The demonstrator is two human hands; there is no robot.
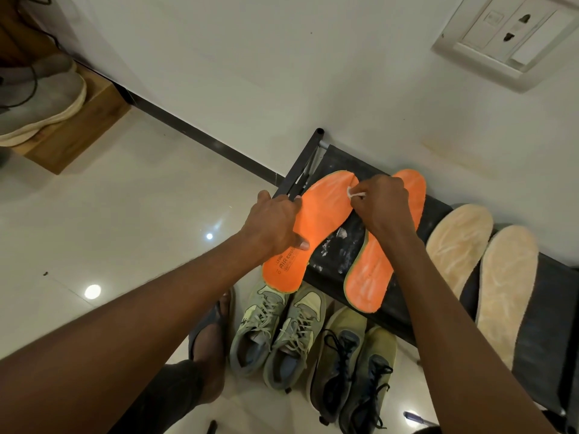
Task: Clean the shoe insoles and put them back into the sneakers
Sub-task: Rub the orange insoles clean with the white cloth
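Two orange insoles lie on a black rack shelf (341, 252). My left hand (275, 223) pins the left orange insole (322, 211) down by its edge and middle. Closed on a small white wipe (355, 194), my right hand (382, 205) presses it against the toe end of that insole. The right orange insole (369, 277) lies partly under my right wrist. Two beige insoles (457, 245) (504, 286) rest further right on the shelf. On the floor below stand a pale green pair of sneakers (279, 330) and a darker olive pair (354, 368).
White crumbs are scattered on the shelf between the orange insoles. My foot in a sandal (210, 339) stands left of the sneakers. A grey shoe (40, 98) sits on a wooden box at far left. A wall socket (507, 36) is at top right. A glossy tiled floor lies to the left.
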